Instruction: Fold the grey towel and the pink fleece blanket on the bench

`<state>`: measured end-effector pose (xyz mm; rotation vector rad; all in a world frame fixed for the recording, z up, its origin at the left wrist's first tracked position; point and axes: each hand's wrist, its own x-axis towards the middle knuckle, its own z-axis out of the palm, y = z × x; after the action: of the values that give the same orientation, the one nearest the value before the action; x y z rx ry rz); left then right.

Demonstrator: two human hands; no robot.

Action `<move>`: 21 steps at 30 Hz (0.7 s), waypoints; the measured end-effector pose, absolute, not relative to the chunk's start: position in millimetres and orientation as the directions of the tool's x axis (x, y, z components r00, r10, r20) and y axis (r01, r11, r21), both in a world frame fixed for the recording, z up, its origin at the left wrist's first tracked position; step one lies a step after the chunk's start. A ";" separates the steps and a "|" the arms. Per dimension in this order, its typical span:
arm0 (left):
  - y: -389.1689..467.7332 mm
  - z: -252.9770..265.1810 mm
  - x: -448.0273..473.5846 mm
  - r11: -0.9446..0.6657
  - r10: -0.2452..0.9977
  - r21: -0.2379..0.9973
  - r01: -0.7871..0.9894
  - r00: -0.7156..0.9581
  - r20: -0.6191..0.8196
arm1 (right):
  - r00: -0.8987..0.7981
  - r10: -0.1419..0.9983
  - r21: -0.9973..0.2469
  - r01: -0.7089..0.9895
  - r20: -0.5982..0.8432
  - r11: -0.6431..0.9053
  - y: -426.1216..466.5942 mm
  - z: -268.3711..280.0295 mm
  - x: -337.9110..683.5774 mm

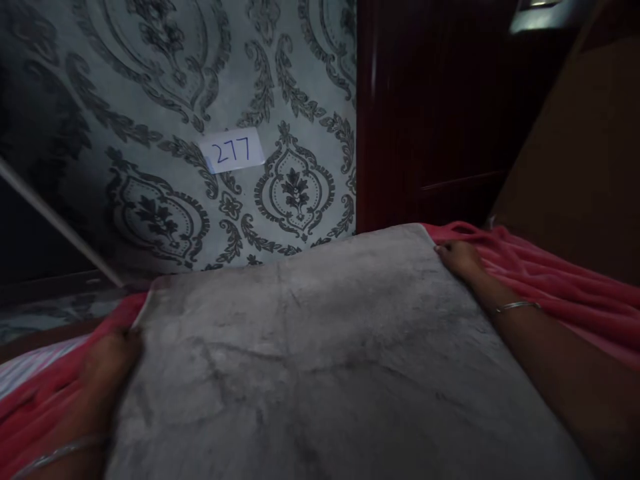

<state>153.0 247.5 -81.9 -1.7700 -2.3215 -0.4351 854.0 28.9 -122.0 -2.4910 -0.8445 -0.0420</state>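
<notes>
A grey plush blanket (pixel 310 347) fills the middle and bottom of the head view, spread flat with soft creases and a pale edge. My left hand (pixel 113 360), slightly blurred, is closed on its left edge. At the far right edge, my right hand (pixel 460 259) pinches the same blanket between thumb and fingers. Under and beside it lies a red plush cloth (pixel 545 273), bunched in folds on the right and showing along the left as well. A thin bracelet circles each wrist.
Ahead stands a wall with patterned wallpaper (pixel 295 193), bearing a paper label (pixel 234 151) marked 277. A dark red door or panel (pixel 425 120) rises behind the blanket's right corner. A brown board (pixel 585 153) leans at right. Striped fabric (pixel 40 363) shows at left.
</notes>
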 end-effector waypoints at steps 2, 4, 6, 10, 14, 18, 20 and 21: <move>246.9 -72.7 158.6 0.246 0.928 0.006 0.969 -0.238 0.286 | 0.815 0.548 -0.421 0.571 0.188 -0.705 29.2 -113.2 852.9; 235.3 -61.8 181.8 0.117 0.951 -0.115 0.986 -0.078 0.299 | 0.799 0.546 -0.348 0.601 0.253 -0.720 31.3 -96.8 842.0; 211.0 -55.4 223.4 -0.131 0.928 -0.171 0.977 0.181 0.326 | 0.674 0.637 -0.258 0.736 0.375 -0.626 34.9 -79.7 814.1; 138.3 -73.0 321.3 -0.815 0.551 -0.054 0.577 0.801 0.234 | 0.011 0.897 -0.109 0.993 0.443 0.041 37.4 -77.5 710.9; 104.7 -103.7 357.4 -0.951 0.302 0.079 0.299 0.953 0.021 | -0.485 0.865 -0.212 0.838 0.130 0.502 35.3 -109.4 635.9; 149.4 -107.1 320.2 -0.815 0.577 0.045 0.578 0.816 -0.031 | -0.319 0.948 -0.228 0.922 0.016 0.314 47.0 -120.4 672.0; 180.1 -103.2 285.9 -0.657 0.754 -0.013 0.754 0.657 -0.011 | -0.123 0.992 -0.170 0.978 -0.018 0.118 52.2 -118.6 717.6; 192.9 -101.4 267.3 -0.570 0.821 -0.031 0.821 0.571 0.018 | -0.019 0.999 -0.138 0.990 -0.034 0.014 52.6 -117.9 742.0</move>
<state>267.3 192.9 -101.4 -2.7523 -1.4393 -0.0031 742.0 52.6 -117.9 -2.1483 -2.1840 0.1882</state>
